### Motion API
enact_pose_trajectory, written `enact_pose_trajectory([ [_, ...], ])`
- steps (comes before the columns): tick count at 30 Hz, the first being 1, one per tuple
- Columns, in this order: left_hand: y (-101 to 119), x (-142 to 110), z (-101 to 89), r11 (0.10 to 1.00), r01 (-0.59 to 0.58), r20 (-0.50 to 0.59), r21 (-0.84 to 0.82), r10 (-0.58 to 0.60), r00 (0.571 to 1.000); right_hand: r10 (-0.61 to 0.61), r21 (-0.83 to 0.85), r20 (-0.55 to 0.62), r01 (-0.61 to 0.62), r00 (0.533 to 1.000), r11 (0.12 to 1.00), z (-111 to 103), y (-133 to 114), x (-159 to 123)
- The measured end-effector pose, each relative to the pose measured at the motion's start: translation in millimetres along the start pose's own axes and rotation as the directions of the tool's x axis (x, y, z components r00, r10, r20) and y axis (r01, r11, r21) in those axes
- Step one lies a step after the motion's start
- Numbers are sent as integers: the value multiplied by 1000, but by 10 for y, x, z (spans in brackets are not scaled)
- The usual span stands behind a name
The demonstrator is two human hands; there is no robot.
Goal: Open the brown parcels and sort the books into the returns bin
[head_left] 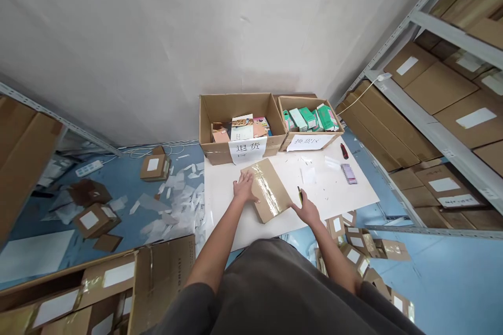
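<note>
A brown cardboard box (277, 180) lies at a slant on the white table, shiny tape running along its top. Against its left side rests my left hand (244, 187), fingers spread and thumb stretched toward the near edge. My right hand (307, 211) is closed around a yellow and black utility knife (301, 195) that points away from me. This hand is at the box's right corner, its fingertips touching or very near the cardboard. The taped seam looks unbroken from here.
Behind stand two open cartons: one (214, 153) with mixed packages, another (285, 138) with green boxes. On the white table (334, 199) lie a red-and-black tool (344, 151) and paper scraps. Shelving (444, 152) flanks the right; several parcels and paper waste (178, 204) cover the floor.
</note>
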State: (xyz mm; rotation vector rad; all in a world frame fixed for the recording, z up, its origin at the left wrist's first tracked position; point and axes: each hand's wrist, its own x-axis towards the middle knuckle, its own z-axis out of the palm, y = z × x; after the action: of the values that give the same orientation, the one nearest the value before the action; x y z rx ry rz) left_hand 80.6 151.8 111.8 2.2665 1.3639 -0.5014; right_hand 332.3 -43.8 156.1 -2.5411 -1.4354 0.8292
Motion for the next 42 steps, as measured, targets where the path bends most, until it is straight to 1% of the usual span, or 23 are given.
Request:
enact_pose_trajectory([
  [2, 15, -31, -15, 1000, 12, 10, 19, -12, 1000, 103, 140, 7, -102, 995, 985, 233, 63, 162],
  [3, 23, -48, -24, 999, 20, 17, 27, -21, 1000, 127, 215, 21, -129, 992, 968, 359, 80, 238],
  [6, 54, -121, -38, 997, 68, 38, 28, -69, 997, 163, 398, 21, -157, 986, 904, 660, 116, 434],
  [8, 93, -196, -20, 993, 118, 33, 13, -118, 992, 163, 445, 16, -153, 986, 882, 732, 137, 558],
  [10, 165, -295, 35, 982, 186, 16, 4, -186, 982, 140, 433, 26, -137, 990, 891, 696, 137, 708],
  [12, 281, -410, 127, 960, 279, -11, -8, -279, 960, 97, 386, 42, -106, 994, 916, 591, 94, 898],
  [14, 430, -522, 238, 923, 383, -39, -36, -384, 922, 51, 318, 73, -72, 996, 945, 466, 7, 1117],
  [16, 584, -607, 328, 874, 480, -63, -74, -484, 873, 5, 260, 115, -34, 993, 965, 357, -101, 1332],
  [18, 713, -645, 363, 830, 550, -81, -93, -557, 826, -39, 230, 155, 3, 987, 973, 284, -191, 1504],
  [19, 765, -643, 356, 825, 558, -93, -93, -565, 820, -64, 221, 172, 25, 983, 975, 260, -220, 1567],
  [20, 811, -628, 336, 844, 528, -111, -89, -536, 837, -87, 211, 183, 47, 979, 976, 244, -236, 1613],
  [21, 853, -601, 307, 887, 455, -125, -83, -462, 878, -110, 202, 189, 71, 976, 977, 233, -243, 1644],
  [23, 938, -523, 248, 978, 193, -119, -78, -201, 972, -145, 191, 188, 109, 971, 976, 220, -235, 1669],
  [24, 984, -478, 226, 996, 51, -103, -79, -59, 993, -156, 190, 183, 121, 971, 974, 213, -228, 1671],
  [25, 1033, -435, 214, 995, -54, -88, -80, 47, 995, -162, 189, 180, 127, 970, 974, 204, -222, 1670],
  [26, 1082, -397, 210, 991, -109, -81, -75, 103, 991, -165, 188, 180, 130, 970, 974, 192, -221, 1669],
  [27, 1129, -366, 215, 991, -120, -88, -60, 114, 990, -167, 187, 183, 133, 969, 973, 178, -226, 1668],
  [32, 1270, -340, 253, 1000, -19, -184, 8, 20, 983, -163, 197, 183, 127, 969, 972, 106, -326, 1674],
  [34, 1286, -346, 248, 1000, -18, -199, 7, 19, 980, -165, 202, 170, 130, 971, 971, 82, -369, 1659],
  [36, 1295, -335, 232, 1000, -9, -183, 1, 9, 983, -202, 223, 145, 167, 969, 961, 57, -360, 1616],
  [38, 1299, -303, 214, 1000, 12, -132, -4, -13, 991, -256, 278, 106, 218, 961, 935, 37, -256, 1535],
  [40, 1296, -262, 199, 1000, 30, -88, -3, -30, 996, -307, 381, 97, 250, 947, 890, 36, -48, 1413],
  [42, 1287, -220, 191, 1000, 27, -77, 11, -26, 997, -369, 499, 160, 247, 916, 831, 61, 222, 1261],
])
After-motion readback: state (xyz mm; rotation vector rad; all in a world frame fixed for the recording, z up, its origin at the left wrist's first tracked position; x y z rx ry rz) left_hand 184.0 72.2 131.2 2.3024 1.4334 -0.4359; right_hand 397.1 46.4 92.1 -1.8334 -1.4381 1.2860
